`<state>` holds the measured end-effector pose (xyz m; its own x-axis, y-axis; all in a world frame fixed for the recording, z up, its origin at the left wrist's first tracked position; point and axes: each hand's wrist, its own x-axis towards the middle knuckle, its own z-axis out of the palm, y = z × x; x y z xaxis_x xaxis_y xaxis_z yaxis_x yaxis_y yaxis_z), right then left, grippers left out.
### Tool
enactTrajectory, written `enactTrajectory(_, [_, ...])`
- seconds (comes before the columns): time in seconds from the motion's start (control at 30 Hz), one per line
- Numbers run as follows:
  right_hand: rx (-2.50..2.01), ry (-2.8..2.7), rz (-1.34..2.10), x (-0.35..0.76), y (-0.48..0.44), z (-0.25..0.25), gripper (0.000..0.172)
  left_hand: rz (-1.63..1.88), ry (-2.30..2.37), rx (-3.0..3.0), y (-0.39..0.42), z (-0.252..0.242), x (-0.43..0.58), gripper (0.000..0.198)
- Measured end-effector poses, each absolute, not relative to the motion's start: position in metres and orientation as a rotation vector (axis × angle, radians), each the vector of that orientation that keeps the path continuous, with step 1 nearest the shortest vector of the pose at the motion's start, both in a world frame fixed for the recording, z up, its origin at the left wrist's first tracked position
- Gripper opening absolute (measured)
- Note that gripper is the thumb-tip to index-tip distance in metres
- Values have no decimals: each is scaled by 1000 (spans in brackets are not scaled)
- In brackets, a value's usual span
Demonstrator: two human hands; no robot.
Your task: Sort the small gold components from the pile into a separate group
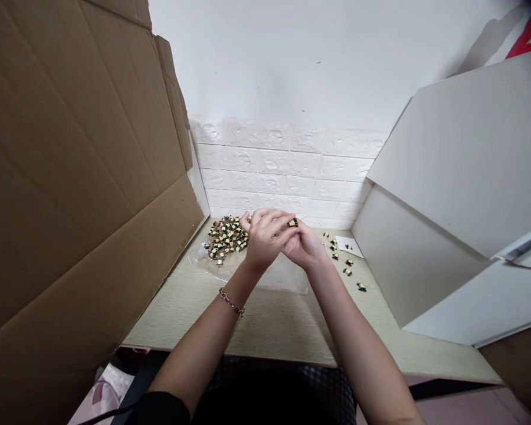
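Note:
My left hand (265, 236) and my right hand (304, 247) meet above the light wood desk (265, 321), their fingers close together. Between the fingertips of both is a small transformer (292, 222) with a black core and yellow winding. To the left of my left hand, a heap of similar transformers (226, 237) lies on a clear plastic sheet (265, 274). Several more (336, 248) are scattered to the right of my right hand. A chain bracelet (231, 302) circles my left wrist.
A large cardboard sheet (79, 177) stands along the desk's left side. A white panel (425, 254) stands at the right, and a white paper slip (348, 246) lies near the scattered parts. Brick-patterned white wall panelling (283, 165) rises behind the desk.

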<state>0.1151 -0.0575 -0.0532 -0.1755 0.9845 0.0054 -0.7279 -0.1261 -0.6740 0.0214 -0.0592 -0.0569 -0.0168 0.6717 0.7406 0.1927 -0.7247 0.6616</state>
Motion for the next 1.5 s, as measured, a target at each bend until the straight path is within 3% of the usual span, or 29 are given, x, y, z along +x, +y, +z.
enactTrajectory(0.17, [-496, -682, 1560, 114, -56, -57, 4, 1969, 1064, 2120, -51, -61, 19, 15])
enactTrajectory(0.33, [-555, -770, 1339, 119, -56, -58, 18, 2129, 1179, 2239, -45, -62, 14, 16])
enactTrajectory(0.53, [-642, -877, 1024, 120, -60, -52, 24, 2233, 1294, 2242, -39, -60, 8, 20])
enactTrajectory(1.07, [-579, -850, 1171, 119, -60, -52, 16, 2164, 1252, 2378, -39, -65, 11, 19])
enactTrajectory(1.5, [-633, -869, 1061, 117, -60, -53, 14, 2120, 1278, 2359, -39, -67, 13, 19])
